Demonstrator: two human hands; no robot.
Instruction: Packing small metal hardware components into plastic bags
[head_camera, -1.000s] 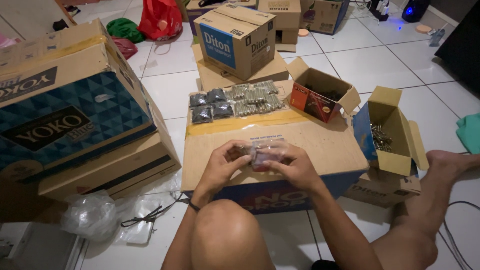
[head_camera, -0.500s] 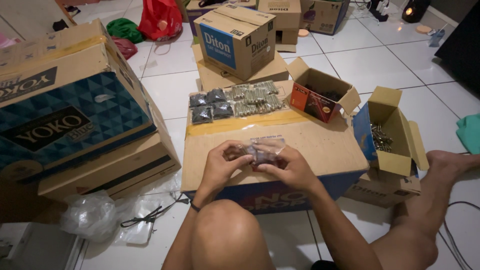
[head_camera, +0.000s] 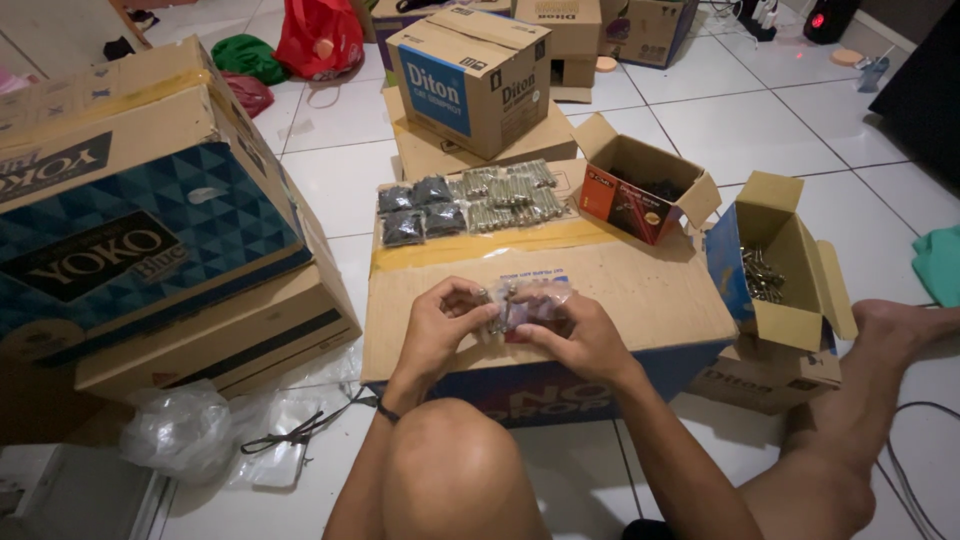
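Observation:
My left hand (head_camera: 440, 325) and my right hand (head_camera: 578, 335) together hold a small clear plastic bag (head_camera: 527, 305) with metal parts inside, just above the top of a big cardboard box (head_camera: 640, 290) in front of my knee. At the far end of that box top lie several filled small bags: dark ones (head_camera: 418, 208) on the left, silvery ones (head_camera: 510, 196) on the right.
An open orange-sided box (head_camera: 640, 190) and an open blue-sided box with metal pieces (head_camera: 775, 270) stand to the right. Large stacked boxes (head_camera: 150, 220) fill the left. More boxes (head_camera: 475, 75) stand behind. A crumpled plastic bag (head_camera: 180, 430) lies on the tiled floor. My bare foot (head_camera: 900, 325) rests at right.
Both hands stay in the same place on the box top; the fingers have shifted slightly on the small clear bag.

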